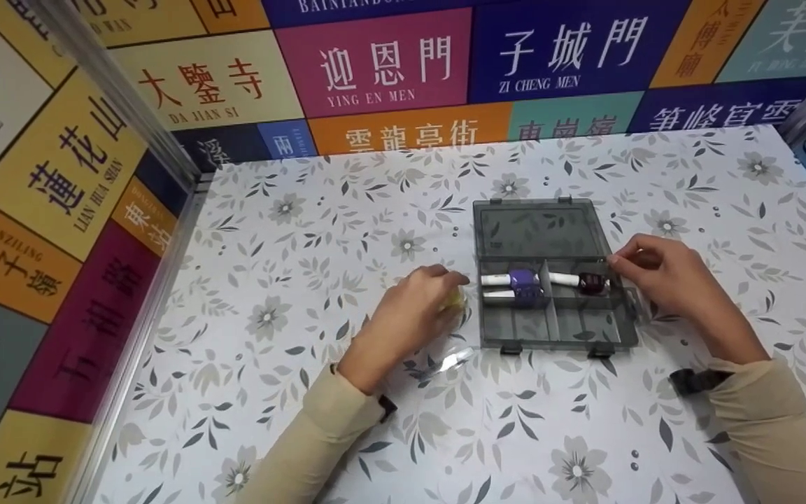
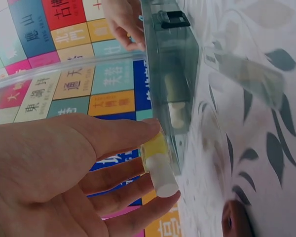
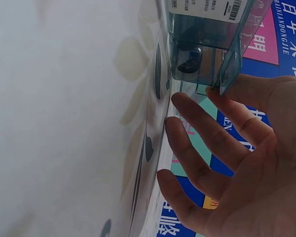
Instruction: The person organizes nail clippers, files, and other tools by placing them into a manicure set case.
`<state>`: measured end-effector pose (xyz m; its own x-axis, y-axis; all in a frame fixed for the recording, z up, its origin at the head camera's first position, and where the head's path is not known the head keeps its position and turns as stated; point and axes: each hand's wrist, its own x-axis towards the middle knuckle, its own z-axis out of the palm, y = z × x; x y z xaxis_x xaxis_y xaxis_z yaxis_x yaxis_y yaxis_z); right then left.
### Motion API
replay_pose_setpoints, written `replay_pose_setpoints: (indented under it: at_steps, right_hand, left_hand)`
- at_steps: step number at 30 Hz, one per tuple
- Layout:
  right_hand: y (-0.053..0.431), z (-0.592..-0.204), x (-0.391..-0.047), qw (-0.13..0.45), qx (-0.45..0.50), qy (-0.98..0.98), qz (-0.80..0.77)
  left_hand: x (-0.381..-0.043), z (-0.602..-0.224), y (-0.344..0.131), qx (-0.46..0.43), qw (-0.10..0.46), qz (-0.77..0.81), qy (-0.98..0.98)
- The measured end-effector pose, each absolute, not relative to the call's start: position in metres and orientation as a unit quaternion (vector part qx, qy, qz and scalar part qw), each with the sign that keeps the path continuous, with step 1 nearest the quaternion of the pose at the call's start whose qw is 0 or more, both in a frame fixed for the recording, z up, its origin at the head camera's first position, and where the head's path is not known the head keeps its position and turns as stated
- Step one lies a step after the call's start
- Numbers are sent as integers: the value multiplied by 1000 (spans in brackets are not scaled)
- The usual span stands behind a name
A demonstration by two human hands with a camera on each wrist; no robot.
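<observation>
My left hand (image 1: 413,304) holds a small nail polish bottle (image 2: 158,163) with yellow polish and a white cap, thumb on one side and fingers on the other. It is just left of a grey see-through compartment box (image 1: 515,325). Two purple nail polish bottles (image 1: 527,278) lie in the box's left middle compartment. A dark red nail polish bottle (image 1: 590,283) lies in the one to their right. At the box's right side, my right hand (image 1: 672,276) pinches its edge with thumb and index finger; the other fingers (image 3: 202,165) are spread apart below.
A clear plastic strip (image 1: 453,360) lies on the table by the box's front left corner. A white cloth with grey flowers covers the table (image 1: 347,210). Colourful sign panels (image 1: 382,66) rise along the back and the left side (image 1: 46,182).
</observation>
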<state>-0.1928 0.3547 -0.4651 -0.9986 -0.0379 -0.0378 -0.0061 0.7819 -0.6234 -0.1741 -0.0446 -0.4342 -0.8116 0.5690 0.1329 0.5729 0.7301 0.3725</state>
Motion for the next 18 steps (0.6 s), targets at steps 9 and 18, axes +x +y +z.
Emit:
replay_pose_setpoints:
  at_steps: [9,18]
  right_hand:
    - [355,-466,-193,22,-21,945,-326]
    - [355,-466,-193,23,-16,943,-330]
  left_hand:
    - [-175,-431,-33,-337,25,-205,-919]
    - [-177,-431,-20,-351,43,-197,-914]
